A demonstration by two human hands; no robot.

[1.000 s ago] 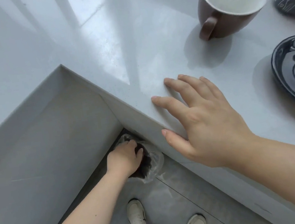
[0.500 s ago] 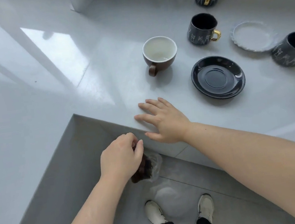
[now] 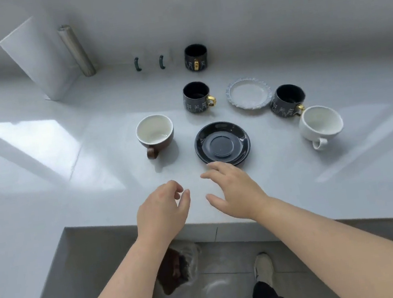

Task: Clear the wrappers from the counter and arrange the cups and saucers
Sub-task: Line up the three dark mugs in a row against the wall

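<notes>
Though patterned, dark cups (image 3: 197, 96) unlettered.

A glossy pale grey bench (image 3: 44, 185) wraps around in an L shape — its inner corner sits at lower left. Bright patches of daylight (image 3: 35, 138) reflect off its surface on the left. A plain grey wall (image 3: 245, 3) rises behind it. Against the wall lean a white panel (image 3: 34, 60) and a metal tube (image 3: 77, 50). Below — a grey tiled floor (image 3: 225, 286).
</notes>
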